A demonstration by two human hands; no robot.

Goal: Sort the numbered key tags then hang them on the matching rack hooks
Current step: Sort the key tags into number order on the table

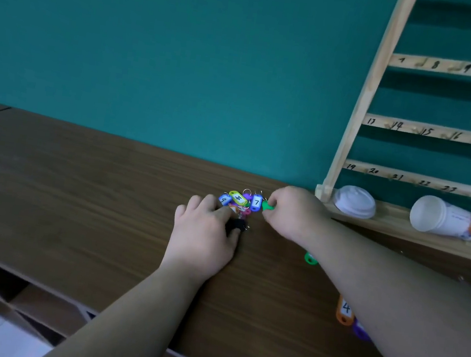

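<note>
While your right hand (292, 213) pinches green tag (267, 206) at pile (240, 201) near tabletop (77, 187) back edge, left hand (203, 231) rests on pile, gripping nothing. Risk: rings snag, your pull drags blue 7 tag (256, 202) along; pile scatters.
</note>
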